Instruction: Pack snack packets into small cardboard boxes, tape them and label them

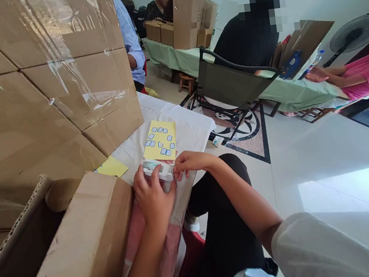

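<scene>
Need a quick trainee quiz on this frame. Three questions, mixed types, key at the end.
1. Multiple choice: what lies on the cloth just beyond the white device?
A) a standing fan
B) a yellow sheet bearing small blue-edged shapes
C) a drink bottle

2. True or false: the left hand has its fingers on the white device.

3. Fill in: as pictured, the fingertips of the right hand are at the ____ end of the white device.

Key: 1. B; 2. True; 3. right
</scene>
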Demonstrator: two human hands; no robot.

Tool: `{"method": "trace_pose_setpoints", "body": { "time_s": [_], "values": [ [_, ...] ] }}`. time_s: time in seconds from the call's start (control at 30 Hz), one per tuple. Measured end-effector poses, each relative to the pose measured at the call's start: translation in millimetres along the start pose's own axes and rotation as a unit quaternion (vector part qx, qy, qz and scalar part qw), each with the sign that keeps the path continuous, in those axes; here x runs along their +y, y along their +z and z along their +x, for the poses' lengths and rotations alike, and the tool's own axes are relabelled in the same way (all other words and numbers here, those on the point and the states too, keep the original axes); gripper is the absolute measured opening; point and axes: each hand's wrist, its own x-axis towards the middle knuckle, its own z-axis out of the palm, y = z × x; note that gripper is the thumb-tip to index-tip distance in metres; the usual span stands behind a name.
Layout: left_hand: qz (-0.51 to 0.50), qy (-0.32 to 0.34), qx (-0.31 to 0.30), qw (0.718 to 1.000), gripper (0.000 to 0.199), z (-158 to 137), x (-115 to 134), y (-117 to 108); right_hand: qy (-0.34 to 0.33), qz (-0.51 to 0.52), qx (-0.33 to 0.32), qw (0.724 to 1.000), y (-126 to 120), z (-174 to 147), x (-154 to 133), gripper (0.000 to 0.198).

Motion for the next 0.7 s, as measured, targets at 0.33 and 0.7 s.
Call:
{"method": "trace_pose_setpoints", "body": {
  "time_s": [0.33, 0.7],
  "values": [
    [-0.002, 0.003, 0.004, 1.0, 0.053, 1, -1, 1, 0.012, 0.0, -0.004, 1.0, 1, 4, 5, 0.023],
    [-0.019, -0.001, 0.007, 1.0, 0.051, 1, -2, -2, -0.091, -0.04, 0.018, 0.995, 4, 13, 21, 0.03]
  ]
}}
